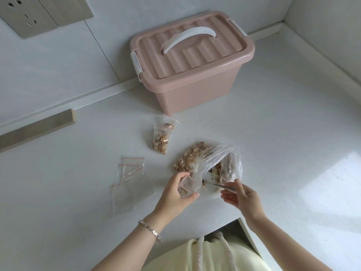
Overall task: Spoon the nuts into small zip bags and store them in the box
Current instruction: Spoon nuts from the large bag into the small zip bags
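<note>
The left grip (175,194) pinches a small zip bag (190,184) open. At its three o'clock the right grip (242,198) pinches the spoon (216,185), which points to nine o'clock, its bowl near the bag's mouth. The nuts (187,161) lie at twelve, with the lidded box (195,85) beyond.

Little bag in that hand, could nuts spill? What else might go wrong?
The left hand holds the small zip bag by its floppy mouth, so nuts from the spoon in the right hand may miss it. The large nut bag lies open and could spill. The pink box is shut while both hands are busy.
</note>
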Demonstrator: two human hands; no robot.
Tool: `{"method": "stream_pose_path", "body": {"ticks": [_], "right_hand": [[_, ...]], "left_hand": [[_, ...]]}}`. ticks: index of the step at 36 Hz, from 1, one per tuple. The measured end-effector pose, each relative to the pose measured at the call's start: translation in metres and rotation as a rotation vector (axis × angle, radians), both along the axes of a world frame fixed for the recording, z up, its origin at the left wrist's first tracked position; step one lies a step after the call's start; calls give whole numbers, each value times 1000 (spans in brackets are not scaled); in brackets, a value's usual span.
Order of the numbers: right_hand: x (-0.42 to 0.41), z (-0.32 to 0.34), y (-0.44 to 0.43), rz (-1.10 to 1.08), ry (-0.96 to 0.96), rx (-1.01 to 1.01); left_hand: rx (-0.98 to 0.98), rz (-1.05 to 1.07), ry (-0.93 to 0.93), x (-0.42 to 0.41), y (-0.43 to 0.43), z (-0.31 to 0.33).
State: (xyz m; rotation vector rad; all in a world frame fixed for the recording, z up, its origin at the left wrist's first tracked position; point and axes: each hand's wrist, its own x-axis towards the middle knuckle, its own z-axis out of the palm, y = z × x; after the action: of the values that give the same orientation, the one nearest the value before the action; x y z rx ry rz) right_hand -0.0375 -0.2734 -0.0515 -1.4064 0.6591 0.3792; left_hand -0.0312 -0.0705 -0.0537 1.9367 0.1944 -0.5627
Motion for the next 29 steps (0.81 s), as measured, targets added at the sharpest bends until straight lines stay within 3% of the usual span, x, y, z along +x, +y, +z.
{"method": "stream_pose_path", "body": {"ticks": [16, 29], "right_hand": [[-4, 4, -53, -244, 113, 245], [15, 59, -62, -8, -65, -130]], "left_hand": [[85, 37, -141, 1, -1, 4], [184, -92, -293, 4, -9, -1]]}}
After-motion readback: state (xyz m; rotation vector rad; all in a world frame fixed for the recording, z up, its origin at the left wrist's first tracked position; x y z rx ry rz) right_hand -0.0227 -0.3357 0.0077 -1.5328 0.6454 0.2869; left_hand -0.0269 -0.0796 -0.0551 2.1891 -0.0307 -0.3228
